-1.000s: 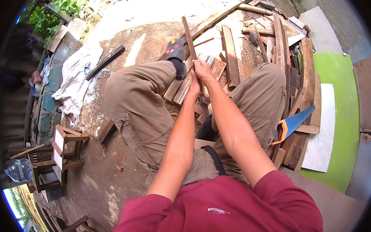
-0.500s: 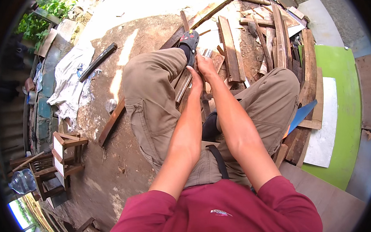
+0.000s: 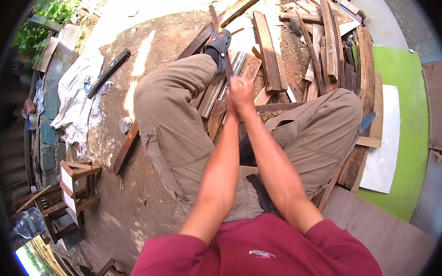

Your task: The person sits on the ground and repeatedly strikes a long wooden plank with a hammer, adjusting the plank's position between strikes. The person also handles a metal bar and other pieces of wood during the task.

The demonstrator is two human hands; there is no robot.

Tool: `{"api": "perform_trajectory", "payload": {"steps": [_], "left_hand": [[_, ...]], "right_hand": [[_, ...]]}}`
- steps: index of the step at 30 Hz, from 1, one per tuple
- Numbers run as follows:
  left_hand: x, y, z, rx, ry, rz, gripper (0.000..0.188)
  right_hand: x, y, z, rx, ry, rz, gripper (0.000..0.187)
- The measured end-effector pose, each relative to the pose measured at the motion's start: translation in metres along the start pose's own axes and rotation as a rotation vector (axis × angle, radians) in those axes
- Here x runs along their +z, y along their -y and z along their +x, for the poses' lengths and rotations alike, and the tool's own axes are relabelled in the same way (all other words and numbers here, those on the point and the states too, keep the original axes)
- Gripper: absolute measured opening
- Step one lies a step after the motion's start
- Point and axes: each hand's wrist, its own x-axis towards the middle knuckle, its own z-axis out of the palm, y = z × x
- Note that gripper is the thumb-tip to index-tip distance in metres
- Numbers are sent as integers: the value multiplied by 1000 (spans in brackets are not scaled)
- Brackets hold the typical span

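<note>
A narrow dark wooden strip (image 3: 229,69) runs from beyond my grey clog (image 3: 219,44) back toward me. My right hand (image 3: 242,91) is closed in a fist around its near part. Close against it on the near side, my left hand (image 3: 231,109) also grips the strip, its fingers mostly hidden. Whether a small tool is inside the hands cannot be made out. The clog, with red bits on top, sits against the strip. Beside and beneath the hands lie wooden boards (image 3: 212,96) and a shiny metal-edged length (image 3: 237,62).
Scrap timber (image 3: 330,42) is heaped at the far right, by a green panel (image 3: 404,108) and a white sheet (image 3: 385,144). A blue blade-like piece (image 3: 367,122) lies near my right knee. At left are a white cloth (image 3: 81,90), a dark bar (image 3: 108,74) and a small wooden frame (image 3: 79,190).
Both hands have come closer to my body and together, uncovering more of the strip between them and the clog. The view has shifted slightly.
</note>
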Motion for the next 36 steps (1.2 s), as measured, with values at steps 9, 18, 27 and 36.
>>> {"api": "perform_trajectory", "payload": {"steps": [9,18,27,36], "left_hand": [[39,-44,-111,311,-87,214,64],[-50,-112,-53,-86,-152,249,48],[-2,-45,-65,-336,-21,-52,28],[-21,-42,-62,-436,-105,-333,28]], "right_hand": [[-82,38,-68,-55,-120,608,30],[-148,91,-32,-192,230,884,33],[-130,46,-48,-122,266,753,35],[-109,46,-55,-70,483,523,38]]}}
